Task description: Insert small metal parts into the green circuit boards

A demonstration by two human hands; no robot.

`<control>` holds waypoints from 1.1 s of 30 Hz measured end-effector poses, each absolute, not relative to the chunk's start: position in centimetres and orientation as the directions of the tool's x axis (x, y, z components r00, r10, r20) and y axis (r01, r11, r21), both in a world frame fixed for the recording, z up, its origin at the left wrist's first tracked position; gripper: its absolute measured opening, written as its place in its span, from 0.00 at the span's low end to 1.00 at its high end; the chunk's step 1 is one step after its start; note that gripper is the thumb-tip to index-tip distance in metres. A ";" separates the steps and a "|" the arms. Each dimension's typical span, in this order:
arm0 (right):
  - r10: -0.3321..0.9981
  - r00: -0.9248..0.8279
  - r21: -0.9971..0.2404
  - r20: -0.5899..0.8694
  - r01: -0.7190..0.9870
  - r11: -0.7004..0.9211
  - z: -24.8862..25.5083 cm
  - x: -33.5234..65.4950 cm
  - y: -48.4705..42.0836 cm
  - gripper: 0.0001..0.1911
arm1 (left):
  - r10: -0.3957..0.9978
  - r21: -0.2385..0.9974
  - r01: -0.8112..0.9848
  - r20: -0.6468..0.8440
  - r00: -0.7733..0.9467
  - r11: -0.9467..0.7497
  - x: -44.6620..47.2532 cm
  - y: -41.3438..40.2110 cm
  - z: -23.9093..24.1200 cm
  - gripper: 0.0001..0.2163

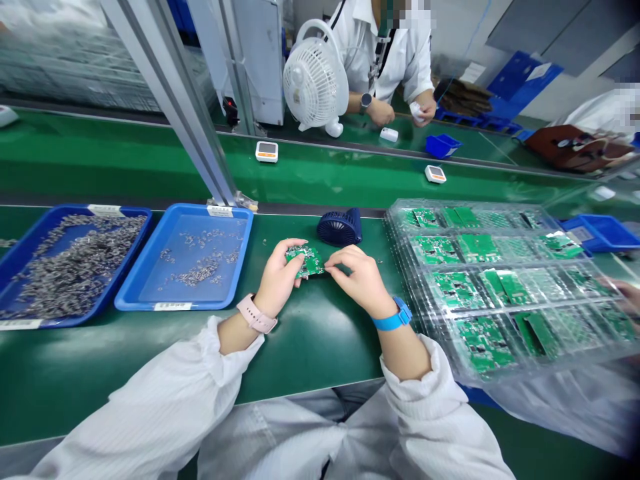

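Observation:
My left hand [281, 275] grips a green circuit board [311, 260] by its left side, thumb on top and fingers underneath. At the board's right edge, my right hand [361, 277] has thumb and forefinger pinched together. Whether a small part sits in that pinch is too small to make out. The board is held above the green table [310, 340]. To the left, a light blue tray [173, 293] holds a scatter of small metal parts [200, 270]. Right of my hands stands a stack of clear plastic trays [415, 293] with green circuit boards [453, 290] in its compartments.
A dark blue tray [93, 313] heaped with metal parts lies far left. Behind my hands sits a small navy fan [337, 228]. A metal post [175, 100] rises behind the trays. Across the bench are a white fan [315, 80] and a co-worker [410, 60]; another person's hand [627, 293] is far right.

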State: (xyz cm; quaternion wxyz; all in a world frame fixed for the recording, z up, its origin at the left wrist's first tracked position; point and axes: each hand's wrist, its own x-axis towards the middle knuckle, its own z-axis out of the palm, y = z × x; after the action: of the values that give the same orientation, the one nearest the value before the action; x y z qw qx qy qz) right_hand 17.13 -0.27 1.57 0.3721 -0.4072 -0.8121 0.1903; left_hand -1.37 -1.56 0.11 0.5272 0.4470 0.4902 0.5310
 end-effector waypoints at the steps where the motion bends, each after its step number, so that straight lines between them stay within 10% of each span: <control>1: 0.798 -0.408 -0.603 0.443 0.523 0.602 1.7 17.2 -0.3 0.06 | 0.998 0.991 -0.125 -0.044 -0.043 0.039 -1.4 -1.6 0.1 0.12; 33: 0.804 -0.365 -0.696 0.470 0.408 0.591 1.9 16.9 -0.2 0.06 | 0.998 0.979 -0.198 -0.050 -0.049 0.040 -1.5 -1.4 0.3 0.15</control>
State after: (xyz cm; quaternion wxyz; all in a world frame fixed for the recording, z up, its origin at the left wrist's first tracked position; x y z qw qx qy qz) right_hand 16.93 -0.24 1.87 0.4134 -0.3832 -0.7905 0.2397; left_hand -1.46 -1.35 0.30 0.5448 0.4230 0.4724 0.5488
